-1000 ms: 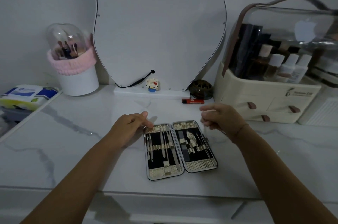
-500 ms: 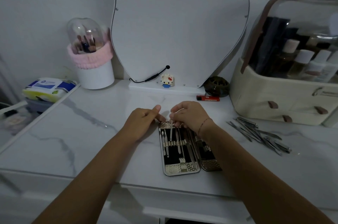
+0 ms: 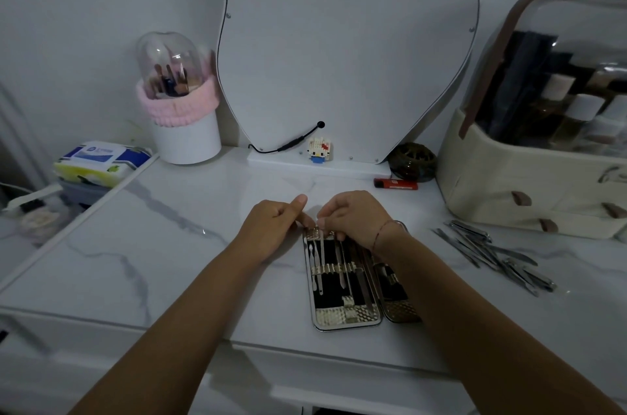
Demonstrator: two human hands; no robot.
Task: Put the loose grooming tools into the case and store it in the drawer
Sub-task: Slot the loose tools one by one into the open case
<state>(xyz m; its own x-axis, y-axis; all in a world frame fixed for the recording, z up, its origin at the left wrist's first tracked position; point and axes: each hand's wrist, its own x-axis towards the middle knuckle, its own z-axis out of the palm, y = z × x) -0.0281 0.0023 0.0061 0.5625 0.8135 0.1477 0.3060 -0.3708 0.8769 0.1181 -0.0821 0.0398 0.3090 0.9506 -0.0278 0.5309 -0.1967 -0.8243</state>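
A silver grooming case point(image 3: 346, 321) lies open on the marble tabletop near its front edge. Its left half holds several thin metal tools under elastic loops. My right forearm hides much of its right half point(image 3: 402, 313). My left hand point(image 3: 271, 228) has its fingers curled at the case's top left corner, thumb raised. My right hand point(image 3: 356, 218) reaches over the case, and its fingertips pinch the top end of a thin tool point(image 3: 322, 255) in the left half. A pile of loose grooming tools point(image 3: 492, 255) lies to the right of the case.
A cream cosmetics organizer point(image 3: 509, 197) with small drawers stands at the back right, just behind the loose tools. A mirror point(image 3: 346, 41), a toy figure point(image 3: 319, 150), a red lighter point(image 3: 395, 183), a brush holder point(image 3: 185, 139) and a wipes pack point(image 3: 98, 160) line the back and left.
My right hand has moved left from beside the case to the top of its left half. My head turned, which brought the loose tools into view. My left hand stays at the corner.
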